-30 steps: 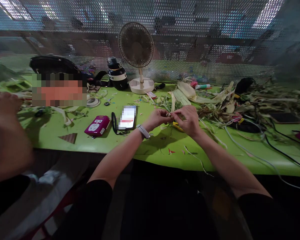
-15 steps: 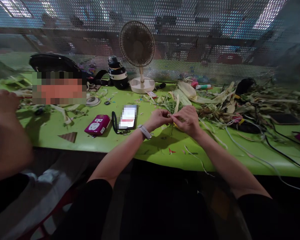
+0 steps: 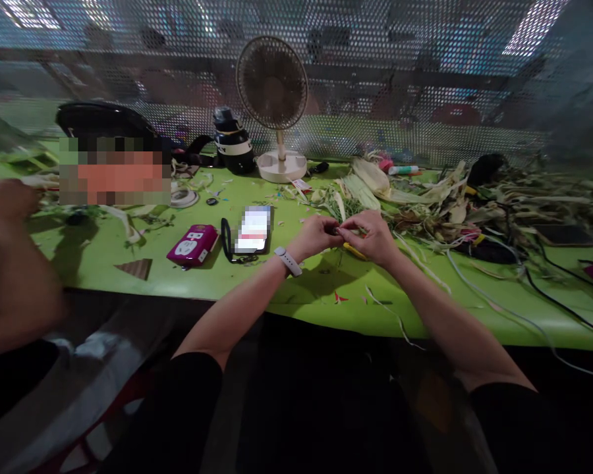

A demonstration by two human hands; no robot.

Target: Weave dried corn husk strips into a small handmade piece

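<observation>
Over the green table, my left hand (image 3: 317,238) and my right hand (image 3: 373,238) meet with their fingertips pinched close together. Whatever they hold between them is too small and dark to make out. A pale wristband (image 3: 287,261) circles my left wrist. Beneath the right hand lies a yellow-handled tool (image 3: 354,251), mostly covered by the fingers. Just behind the hands are a narrow pale strip (image 3: 339,207) and a heap of green plant scraps. Pale dried corn husks (image 3: 368,184) lie beyond them.
A fan (image 3: 271,85), a black bottle (image 3: 234,148), a phone (image 3: 254,229) and a purple packet (image 3: 192,245) stand or lie left of the hands. Dry leaves (image 3: 524,197) and a white cable (image 3: 494,303) spread rightward. Another person's arm (image 3: 14,263) reaches in at far left.
My right fingers have shifted slightly and spread a little, so more of the yellow handle shows. The pale strip behind the hands leans differently. Both hands still meet at the fingertips.
</observation>
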